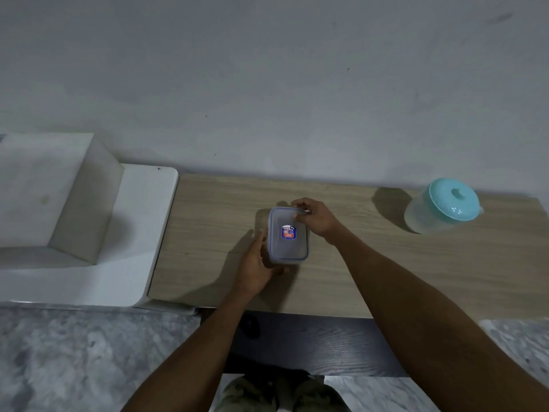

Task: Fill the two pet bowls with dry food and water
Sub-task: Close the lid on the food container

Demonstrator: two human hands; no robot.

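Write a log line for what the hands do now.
left hand: grips side of clear rectangular plastic box | right hand: pinches far lid edge | box: on light wooden table, lid on

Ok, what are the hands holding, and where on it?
Both hold the lidded plastic container: the left hand grips its near left side, the right hand pinches its far edge.

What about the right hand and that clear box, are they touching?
Touching. The head view shows the right hand with fingers curled over the far lid edge of the clear box, no gap between them.
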